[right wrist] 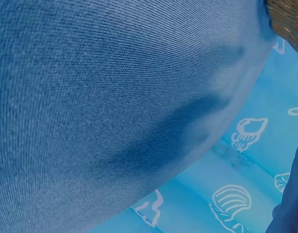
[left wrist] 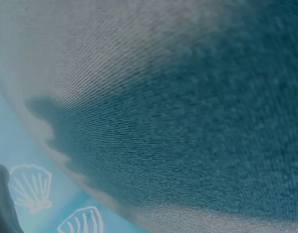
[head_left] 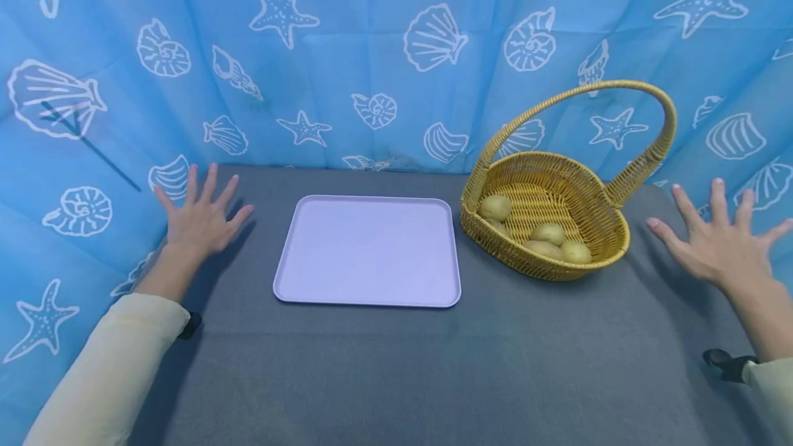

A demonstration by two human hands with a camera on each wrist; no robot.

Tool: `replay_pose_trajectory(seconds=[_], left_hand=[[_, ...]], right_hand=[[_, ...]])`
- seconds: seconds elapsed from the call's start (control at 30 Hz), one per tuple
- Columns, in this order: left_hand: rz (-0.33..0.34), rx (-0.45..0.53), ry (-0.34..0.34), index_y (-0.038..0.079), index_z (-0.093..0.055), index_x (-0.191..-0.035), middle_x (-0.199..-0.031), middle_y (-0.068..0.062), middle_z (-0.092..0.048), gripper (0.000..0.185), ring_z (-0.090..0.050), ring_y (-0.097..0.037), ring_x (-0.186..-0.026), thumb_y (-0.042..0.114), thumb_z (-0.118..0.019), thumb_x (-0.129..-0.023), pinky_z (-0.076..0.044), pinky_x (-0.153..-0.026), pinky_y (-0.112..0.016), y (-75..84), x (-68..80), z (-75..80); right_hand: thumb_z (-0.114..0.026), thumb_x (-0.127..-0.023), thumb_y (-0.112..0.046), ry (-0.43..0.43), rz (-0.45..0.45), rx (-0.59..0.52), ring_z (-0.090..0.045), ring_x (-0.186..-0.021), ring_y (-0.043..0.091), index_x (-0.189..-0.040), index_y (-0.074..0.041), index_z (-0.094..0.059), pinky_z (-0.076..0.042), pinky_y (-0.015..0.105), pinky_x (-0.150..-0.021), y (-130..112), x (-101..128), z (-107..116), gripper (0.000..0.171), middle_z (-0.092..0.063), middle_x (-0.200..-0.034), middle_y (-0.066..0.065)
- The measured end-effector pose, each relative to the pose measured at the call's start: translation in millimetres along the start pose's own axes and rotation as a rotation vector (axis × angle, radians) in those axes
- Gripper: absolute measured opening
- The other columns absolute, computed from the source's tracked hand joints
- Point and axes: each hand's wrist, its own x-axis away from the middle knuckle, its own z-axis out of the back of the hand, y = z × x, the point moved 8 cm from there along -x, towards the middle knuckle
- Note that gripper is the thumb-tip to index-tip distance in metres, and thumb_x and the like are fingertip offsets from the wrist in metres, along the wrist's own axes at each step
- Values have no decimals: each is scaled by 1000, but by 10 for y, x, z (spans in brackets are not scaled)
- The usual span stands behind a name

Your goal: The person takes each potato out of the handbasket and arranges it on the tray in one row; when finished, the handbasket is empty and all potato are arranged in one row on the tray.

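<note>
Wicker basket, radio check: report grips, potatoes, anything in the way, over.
Left grip empty, fingers spread, left of lilac tray. Right grip likewise, right of wicker basket. Potatoes in basket. Nothing visible between right grip and basket.

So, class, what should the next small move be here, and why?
Perhaps bring the right grip over the basket: that grip is spread, holds nothing and is beside the basket, potatoes lie inside, and the tray is bare.
</note>
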Motion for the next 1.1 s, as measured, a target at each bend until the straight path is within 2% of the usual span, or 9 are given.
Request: replay_pose_trajectory(seconds=[0.23, 0.4, 0.67, 0.8, 0.97, 1.1], left_hand=[[-20, -7, -3, 14, -17, -160, -165, -18, 8, 78, 30, -35, -145, 64, -28, -101, 24, -98, -75, 12, 41, 17], [-48, -21, 31, 15, -20, -160, -166, -16, 7, 77, 27, -34, -147, 63, -29, -101, 21, -100, -76, 60, 84, 89], [-127, -26, 57, 18, -21, -160, -167, -15, 3, 77, 24, -32, -148, 65, -31, -100, 16, -102, -78, 239, 125, 173], [-164, -31, 61, 18, -24, -159, -167, -16, -1, 77, 16, -37, -150, 65, -36, -99, 16, -103, -78, 354, 152, 198], [-220, -35, 34, 18, -26, -159, -166, -16, -6, 77, 8, -39, -151, 64, -38, -99, 16, -103, -78, 509, 175, 185], [-247, -41, -30, 18, -25, -159, -166, -16, -6, 80, 6, -41, -151, 67, -39, -98, 16, -102, -78, 616, 184, 127]], right_hand=[[-24, -93, -77, 16, 15, -4, 32, -138, 53, -157, -18, 12, 18, 81, -97, -53, 29, 93, 94, 30, -154, 27], [-22, -95, -74, 42, 40, -73, 33, -139, 50, -158, -18, 11, 18, 82, -97, -174, 96, 237, 91, 31, -155, 25], [-21, -100, -68, 107, 111, -190, 27, -141, 51, -158, -16, 11, 16, 81, -98, -449, 286, 570, 84, 31, -158, 19], [-20, -102, -64, 132, 154, -252, 24, -143, 49, -158, -14, 12, 18, 77, -102, -612, 384, 726, 82, 31, -159, 17], [-22, -106, -50, 137, 208, -367, 26, -145, 43, -158, -15, 14, 20, 70, -106, -826, 506, 885, 72, 31, -161, 14], [-30, -107, -35, 144, 268, -476, 25, -147, 40, -159, -18, 13, 21, 70, -105, -971, 588, 973, 69, 28, -162, 11]])
